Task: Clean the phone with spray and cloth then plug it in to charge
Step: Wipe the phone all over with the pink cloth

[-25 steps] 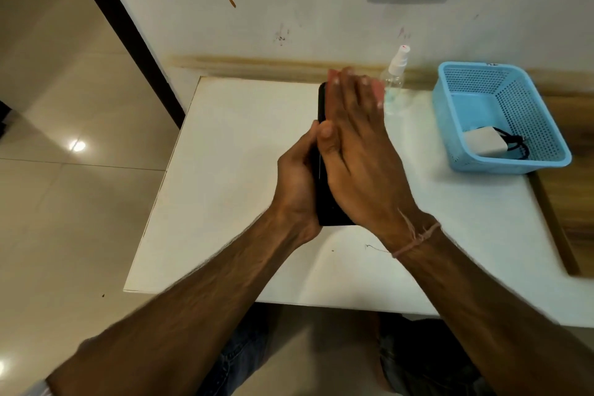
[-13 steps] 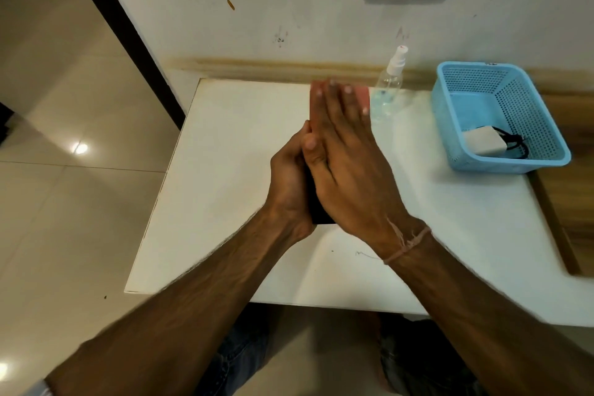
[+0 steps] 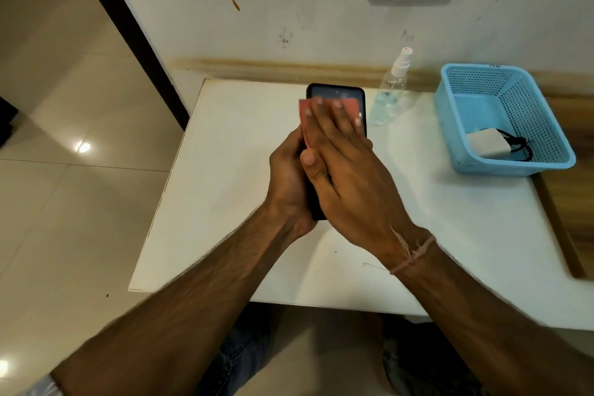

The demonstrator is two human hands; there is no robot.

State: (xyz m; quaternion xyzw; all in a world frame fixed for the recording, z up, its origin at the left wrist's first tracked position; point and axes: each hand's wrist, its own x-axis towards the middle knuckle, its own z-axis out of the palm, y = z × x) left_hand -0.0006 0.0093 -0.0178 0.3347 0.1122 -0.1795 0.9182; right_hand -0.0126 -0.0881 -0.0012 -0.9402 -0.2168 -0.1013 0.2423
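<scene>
White desk (image 3: 225, 170) against scuffed wall, no readable writing anywhere. Left hand (image 3: 289, 177) grip clasps black phone (image 3: 336, 92) upright above desk; right hand (image 3: 347, 170) lies flat, pressing pink cloth (image 3: 348, 104) on its screen. Spray bottle (image 3: 390, 90) just beside.

Spray bottle (image 3: 390, 92) and basket (image 3: 456, 125) crowd the table's (image 3: 225, 177) right.

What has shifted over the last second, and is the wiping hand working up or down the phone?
The right hand slid the pink cloth back toward the person, uncovering the black phone's top edge. The left hand kept its grip on the phone. The clear spray bottle, blue plastic basket and white charger stayed put.
</scene>
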